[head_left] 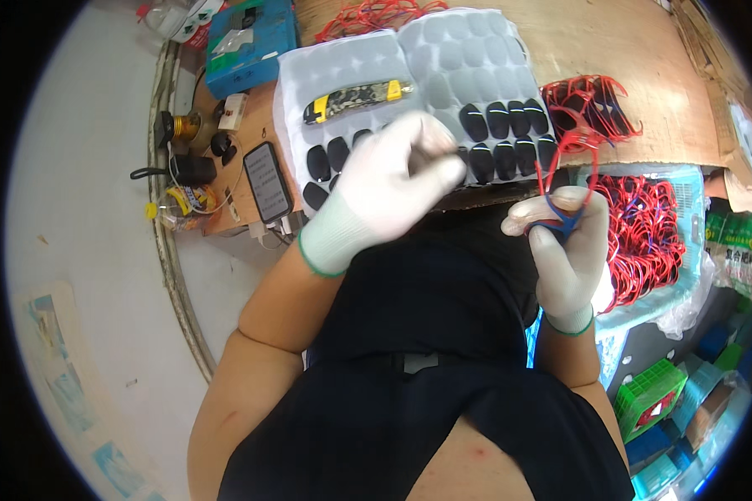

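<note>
My right hand, in a white glove with a green cuff edge, grips a red and blue glasses frame; its red temples point up and away from me. Over the front of the pale moulded tray, my left hand, gloved alike, has its thumb and fingers curled toward each other. Whether anything small is between those fingertips is hidden. Black oval lenses lie in the tray's front hollows on both sides of the left hand, and a few are partly covered by it.
A yellow and camouflage-patterned tool lies on the tray. Left of it are a phone, a bottle and a blue box. Red glasses sit at the right; a light-blue basket holds many red frames.
</note>
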Demonstrator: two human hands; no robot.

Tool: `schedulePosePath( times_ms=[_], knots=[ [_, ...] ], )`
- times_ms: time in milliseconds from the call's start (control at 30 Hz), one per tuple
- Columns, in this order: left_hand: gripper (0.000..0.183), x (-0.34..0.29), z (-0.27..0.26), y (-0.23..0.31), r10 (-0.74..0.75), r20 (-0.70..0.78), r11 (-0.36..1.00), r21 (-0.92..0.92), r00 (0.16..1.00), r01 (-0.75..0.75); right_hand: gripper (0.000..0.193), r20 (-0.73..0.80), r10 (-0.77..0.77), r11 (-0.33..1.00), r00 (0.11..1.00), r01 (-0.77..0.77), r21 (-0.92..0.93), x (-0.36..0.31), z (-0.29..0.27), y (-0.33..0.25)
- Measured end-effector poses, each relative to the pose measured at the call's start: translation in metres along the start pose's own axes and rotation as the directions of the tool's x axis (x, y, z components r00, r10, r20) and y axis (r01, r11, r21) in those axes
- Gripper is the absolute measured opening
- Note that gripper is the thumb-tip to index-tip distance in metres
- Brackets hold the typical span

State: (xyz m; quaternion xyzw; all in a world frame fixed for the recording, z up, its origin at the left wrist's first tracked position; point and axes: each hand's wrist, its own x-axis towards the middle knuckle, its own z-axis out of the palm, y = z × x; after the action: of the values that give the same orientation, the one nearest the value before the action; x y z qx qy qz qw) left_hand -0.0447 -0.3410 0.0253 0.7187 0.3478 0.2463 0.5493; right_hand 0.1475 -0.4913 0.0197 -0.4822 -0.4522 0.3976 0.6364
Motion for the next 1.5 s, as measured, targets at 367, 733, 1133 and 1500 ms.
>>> schedulePosePath(
  times_ms=[367, 733, 1133, 1500],
  knots=[
    [0.021, -0.035, 0.003, 0.01, -0.17, 0.18, 0.457, -0.857, 0.969, 0.24, 0.014, 0.319, 0.197, 0.969, 0.927, -0.135, -0.207, 0.026, 0.039, -0.017],
    [0.028, -0.05, -0.018, -0.01, -0.047, 0.223, 0.321, -0.92, 0.974, 0.226, 0.016, 0.392, 0.233, 0.972, 0.89, -0.222, -0.075, 0.032, 0.058, -0.017],
    [0.022, -0.054, -0.015, 0.005, -0.196, 0.068, 0.583, -0.794, 0.978, 0.172, 0.017, 0.261, 0.141, 0.97, 0.955, -0.08, -0.231, 0.024, 0.07, -0.019],
    [0.022, -0.06, -0.002, 0.01, -0.278, -0.021, 0.72, -0.666, 0.96, 0.194, 0.013, 0.256, 0.042, 0.942, 0.966, 0.048, -0.333, 0.025, 0.064, -0.007]
  ],
)
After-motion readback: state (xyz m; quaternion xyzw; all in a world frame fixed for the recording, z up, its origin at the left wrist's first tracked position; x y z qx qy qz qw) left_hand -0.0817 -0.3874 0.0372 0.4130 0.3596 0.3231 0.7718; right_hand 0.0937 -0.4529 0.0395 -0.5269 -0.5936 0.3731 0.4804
